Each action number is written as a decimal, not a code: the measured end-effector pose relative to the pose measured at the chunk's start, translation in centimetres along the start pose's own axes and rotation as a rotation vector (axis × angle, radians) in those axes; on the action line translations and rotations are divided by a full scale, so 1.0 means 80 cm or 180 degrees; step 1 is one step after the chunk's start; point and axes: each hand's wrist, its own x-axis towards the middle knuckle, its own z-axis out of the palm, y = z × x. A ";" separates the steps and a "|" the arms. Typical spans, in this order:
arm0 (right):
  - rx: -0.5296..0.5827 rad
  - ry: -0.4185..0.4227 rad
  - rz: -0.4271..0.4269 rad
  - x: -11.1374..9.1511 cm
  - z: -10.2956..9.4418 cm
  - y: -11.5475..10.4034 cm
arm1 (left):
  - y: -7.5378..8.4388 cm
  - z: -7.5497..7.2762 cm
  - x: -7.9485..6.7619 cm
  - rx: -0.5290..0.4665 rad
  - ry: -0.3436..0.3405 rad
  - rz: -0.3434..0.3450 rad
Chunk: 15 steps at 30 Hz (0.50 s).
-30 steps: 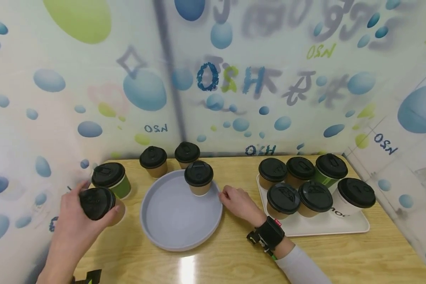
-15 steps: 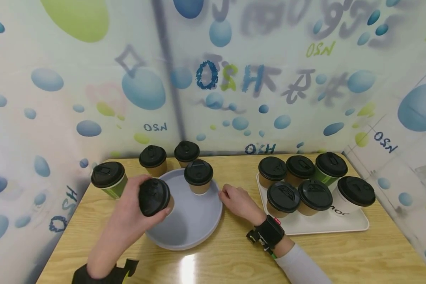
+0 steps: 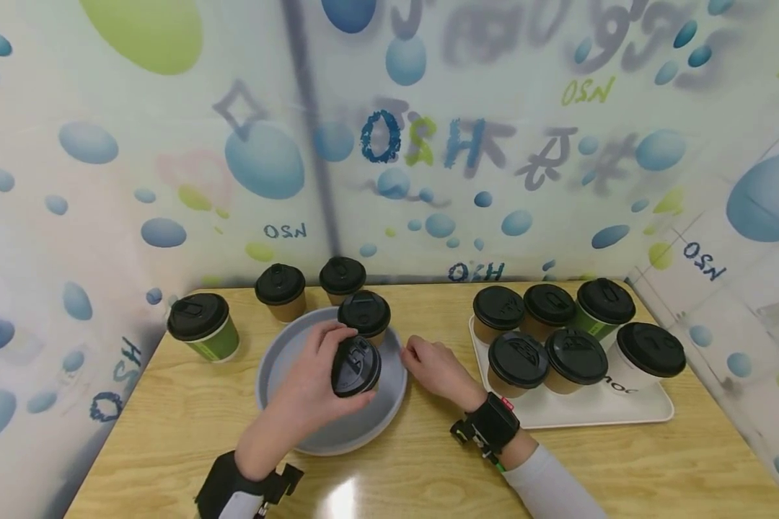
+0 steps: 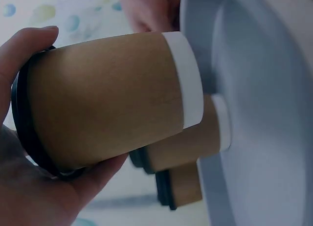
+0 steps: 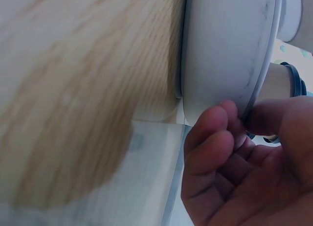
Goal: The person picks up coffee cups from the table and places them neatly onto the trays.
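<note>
My left hand [image 3: 311, 375] grips a brown paper coffee cup [image 4: 107, 99] with a black lid [image 3: 355, 366], fingers and thumb around it near the lid. The cup is over the round grey-blue tray [image 3: 274, 382], its white base apart from the tray floor in the left wrist view. Just behind it, another brown coffee cup [image 3: 363, 316] stands on the tray. At the tray's right edge, my right hand [image 3: 438, 371] has its fingers curled. In the right wrist view, its thumb and fingertips pinch the tray's rim [image 5: 230, 55].
Two brown cups [image 3: 280, 292] stand behind the tray, near the wall. A green cup [image 3: 216, 339] stands at the left. On the right, a white rectangular tray [image 3: 597, 414] carries several lidded cups. A patterned curtain-like wall [image 3: 389, 216] closes off the back.
My left hand has carried the brown coffee cup rightward from beside the green cup to over the round tray. My right hand has stayed at the tray's edge.
</note>
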 end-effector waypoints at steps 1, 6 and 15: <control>-0.0002 0.0001 0.0009 0.000 0.000 0.000 | 0.002 0.004 0.001 -0.0019 -0.0047 -0.0036; -0.0003 0.0014 0.0012 0.000 -0.001 -0.001 | 0.004 0.021 0.002 -0.0099 -0.0310 -0.0071; 0.0040 -0.0033 0.0084 0.001 -0.002 -0.001 | 0.004 0.033 0.005 0.0070 -0.0357 -0.0003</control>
